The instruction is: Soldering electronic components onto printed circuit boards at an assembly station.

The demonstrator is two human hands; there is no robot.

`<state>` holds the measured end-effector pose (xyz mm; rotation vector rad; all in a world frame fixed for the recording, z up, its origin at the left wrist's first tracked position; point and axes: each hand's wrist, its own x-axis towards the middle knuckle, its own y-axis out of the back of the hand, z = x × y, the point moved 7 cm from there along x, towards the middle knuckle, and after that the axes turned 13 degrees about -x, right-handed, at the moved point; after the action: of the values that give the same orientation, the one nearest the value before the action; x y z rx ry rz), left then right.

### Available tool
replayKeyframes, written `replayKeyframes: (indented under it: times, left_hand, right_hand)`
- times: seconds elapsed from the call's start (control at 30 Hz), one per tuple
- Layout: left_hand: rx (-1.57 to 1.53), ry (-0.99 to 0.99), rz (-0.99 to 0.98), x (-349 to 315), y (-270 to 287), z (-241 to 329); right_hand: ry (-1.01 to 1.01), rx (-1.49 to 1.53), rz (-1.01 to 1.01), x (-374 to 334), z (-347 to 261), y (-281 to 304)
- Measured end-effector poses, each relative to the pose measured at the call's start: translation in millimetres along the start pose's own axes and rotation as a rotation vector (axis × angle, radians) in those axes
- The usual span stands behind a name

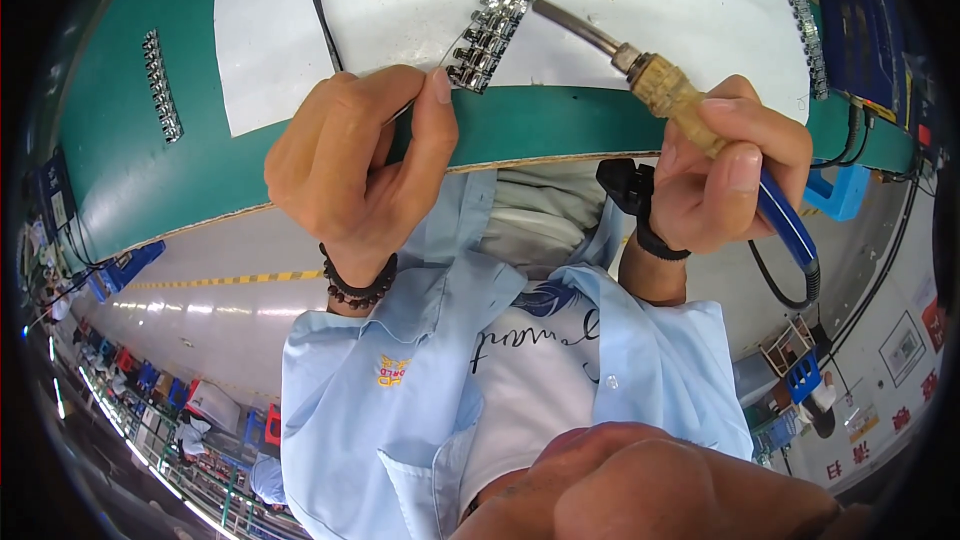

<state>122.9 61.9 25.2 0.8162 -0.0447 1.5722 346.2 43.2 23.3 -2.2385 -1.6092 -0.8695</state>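
My left hand [365, 145] is closed in a pinch on a thin length of solder wire [457, 43]. The wire's upper end reaches the lower part of a slanting strip of small shiny metal parts [500, 18], close beside my fingertips. Wrapped in my right hand [735, 170] is a soldering iron [660, 85] with a worn tan collar and a blue handle. Its bare metal tip points up and left, a little to the right of the strip and apart from it in the picture.
White paper [640, 30] covers part of the green tabletop [110, 180]. Another metal strip [161, 85] lies at left, a further one [806, 40] at right beside a dark blue box [858, 35]. A black cable [320, 5] crosses the paper. The iron's cord [775, 280] hangs below the table edge.
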Motion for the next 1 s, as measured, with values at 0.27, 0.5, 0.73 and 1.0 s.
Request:
replayKeyframes:
  times: [0.27,0.5,0.73,1.0]
  left_hand:
    - [0.022,-0.005,-0.017,-0.5,-0.8,0.7]
    - [0.027,0.013,-0.031,1.6,-3.1,-0.6]
    - [0.047,0.058,-0.038,2.3,-3.9,-2.6]
    - [0.002,0.093,0.045,-0.9,3.2,-2.4]
  right_hand:
    - [-0.045,0.059,-0.068,-2.9,2.3,-4.0]
    - [0.004,-0.039,-0.082,-0.7,1.0,-8.7]
    - [-0.002,-0.066,-0.098,-2.1,-1.4,-9.7]
    - [-0.027,0.051,-0.043,-4.8,2.0,-5.4]
